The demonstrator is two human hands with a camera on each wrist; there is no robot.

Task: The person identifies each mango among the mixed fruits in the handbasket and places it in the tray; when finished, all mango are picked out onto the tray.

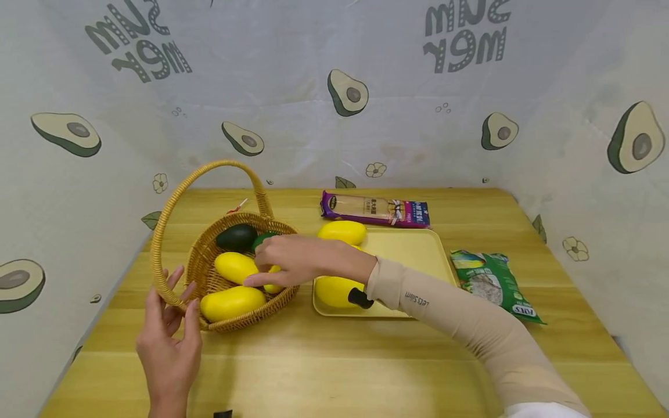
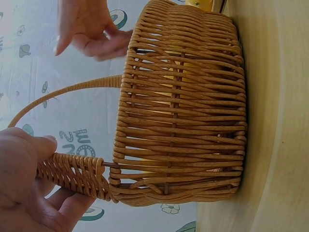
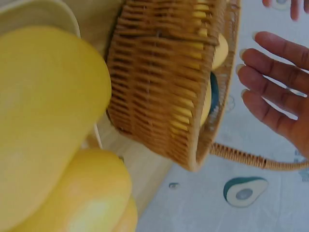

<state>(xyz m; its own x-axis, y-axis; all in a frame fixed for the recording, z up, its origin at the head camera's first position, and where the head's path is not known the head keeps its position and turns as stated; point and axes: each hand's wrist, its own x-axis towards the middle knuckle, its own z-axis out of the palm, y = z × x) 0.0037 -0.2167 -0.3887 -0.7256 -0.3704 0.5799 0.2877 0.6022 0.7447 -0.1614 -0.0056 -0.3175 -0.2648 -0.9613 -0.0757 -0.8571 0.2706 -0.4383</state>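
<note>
Cradling yellow fruit (image 1: 233, 303): tan wicker basket (image 2: 183, 113), tall arched handle (image 1: 157, 249).

The right forearm is sporting a close-fitting beige fabric sleeve (image 1: 465, 322), wrinkling toward the elbow, and a smooth matching cuff (image 1: 385, 281) is circling the wrist! Small dark lettering (image 1: 417, 298) is reading "LetsSlim" nearby. White cloth (image 1: 546, 410) is peeking in below, while left hand (image 1: 169, 348) and right hand (image 1: 295, 258) are going bare.
</note>
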